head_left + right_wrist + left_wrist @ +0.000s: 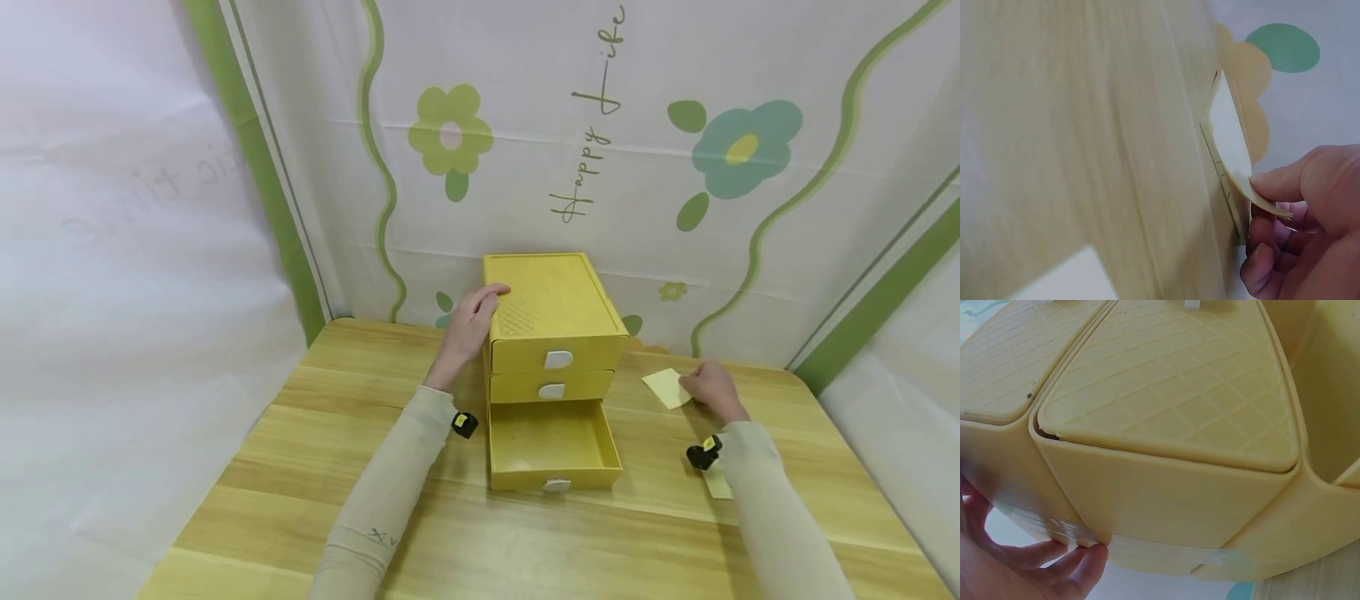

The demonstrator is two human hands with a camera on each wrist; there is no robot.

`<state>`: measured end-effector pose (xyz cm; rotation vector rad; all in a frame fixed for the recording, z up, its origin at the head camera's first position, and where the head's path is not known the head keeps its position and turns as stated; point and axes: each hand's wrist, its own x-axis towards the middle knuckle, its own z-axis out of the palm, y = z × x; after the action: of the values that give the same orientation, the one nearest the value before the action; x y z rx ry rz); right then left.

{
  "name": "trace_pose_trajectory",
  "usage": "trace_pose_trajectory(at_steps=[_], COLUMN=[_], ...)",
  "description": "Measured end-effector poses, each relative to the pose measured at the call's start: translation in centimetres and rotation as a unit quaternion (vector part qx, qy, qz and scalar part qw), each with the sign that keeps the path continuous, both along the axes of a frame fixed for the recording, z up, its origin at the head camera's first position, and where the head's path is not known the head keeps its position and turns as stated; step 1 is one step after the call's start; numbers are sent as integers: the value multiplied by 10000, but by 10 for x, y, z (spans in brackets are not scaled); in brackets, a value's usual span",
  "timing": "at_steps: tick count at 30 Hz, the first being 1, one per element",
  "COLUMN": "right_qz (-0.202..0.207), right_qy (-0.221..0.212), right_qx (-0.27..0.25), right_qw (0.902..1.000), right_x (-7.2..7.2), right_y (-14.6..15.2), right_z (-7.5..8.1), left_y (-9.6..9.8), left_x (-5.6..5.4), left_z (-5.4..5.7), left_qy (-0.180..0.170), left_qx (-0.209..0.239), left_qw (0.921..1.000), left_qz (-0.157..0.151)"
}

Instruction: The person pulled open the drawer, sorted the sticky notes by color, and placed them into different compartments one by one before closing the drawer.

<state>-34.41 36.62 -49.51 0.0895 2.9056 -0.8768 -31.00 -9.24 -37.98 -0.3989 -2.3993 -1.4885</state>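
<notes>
A small yellow drawer cabinet stands toward the back of the table, its bottom drawer pulled out with a bare floor inside. My left hand rests on the cabinet's upper left edge. In the left wrist view, the fingertips touch the taped side, beside crosshatched drawer fronts. To the right of the cabinet, my right hand pinches pale yellow sticky notes by one edge between thumb and fingers. Their sheets bend up in the right wrist view.
Another pale yellow paper lies on the wooden table, partly hidden under my right wrist. White drawer tabs stick out from the cabinet front. Behind the table hangs a flower-printed cloth.
</notes>
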Motion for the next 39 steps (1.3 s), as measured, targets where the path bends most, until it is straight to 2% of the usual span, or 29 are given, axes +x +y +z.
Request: trace_pose_trajectory(at_steps=[8, 12, 17, 21, 25, 31, 39], right_qz=[4, 102, 92, 101, 154, 260, 301], right_qy=[-52, -97, 125, 261, 332, 481, 443], right_qx=[-350, -523, -1188, -1689, -1950, -2169, -2376], right_qw=[9994, 9985, 9928, 9852, 9801, 9747, 9699], right_x=[5, 9, 17, 26, 36, 54, 75], right_y=[1, -4, -13, -16, -17, -21, -31], right_z=[3, 12, 28, 40, 47, 57, 62], left_y=[0, 1, 2, 2, 2, 2, 1], left_x=[0, 0, 0, -1, 0, 0, 1], left_z=[0, 0, 0, 0, 0, 0, -1], left_qy=[-16, -46, -50, -77, -89, -81, -86], left_qx=[59, 40, 34, 0, 29, 43, 128], left_qw=[10000, 10000, 10000, 10000, 10000, 10000, 9999], left_qz=[-3, 8, 10, 18, 27, 30, 22])
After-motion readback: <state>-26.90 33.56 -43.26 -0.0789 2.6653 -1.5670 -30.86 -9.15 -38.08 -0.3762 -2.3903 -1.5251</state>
